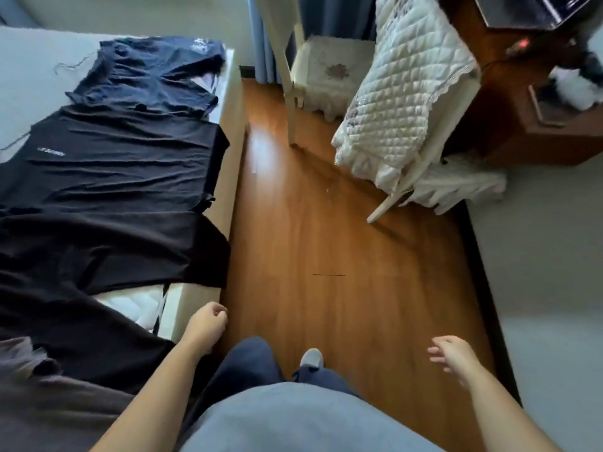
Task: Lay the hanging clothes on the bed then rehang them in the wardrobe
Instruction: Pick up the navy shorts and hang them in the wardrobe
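Observation:
Several dark garments lie flat in a row along the bed point(225, 177) on the left. Farthest is a navy T-shirt point(146, 73), then a black T-shirt with a small white logo point(120, 164), another black garment point(107, 246) whose edge hangs over the bed's side, and a grey-brown one point(58, 402) nearest me. My left hand point(207, 324) hangs beside the bed's edge with fingers loosely curled, holding nothing. My right hand point(450, 355) is out over the floor with relaxed fingers, empty. No wardrobe or hangers are in view.
A wooden floor point(326, 239) runs between the bed and a white chair point(401, 102) draped with a quilted cream cover. A brown wooden cabinet point(522, 125) stands at the upper right. Blue curtains point(261, 44) hang at the far end. My legs and one foot point(311, 358) show below.

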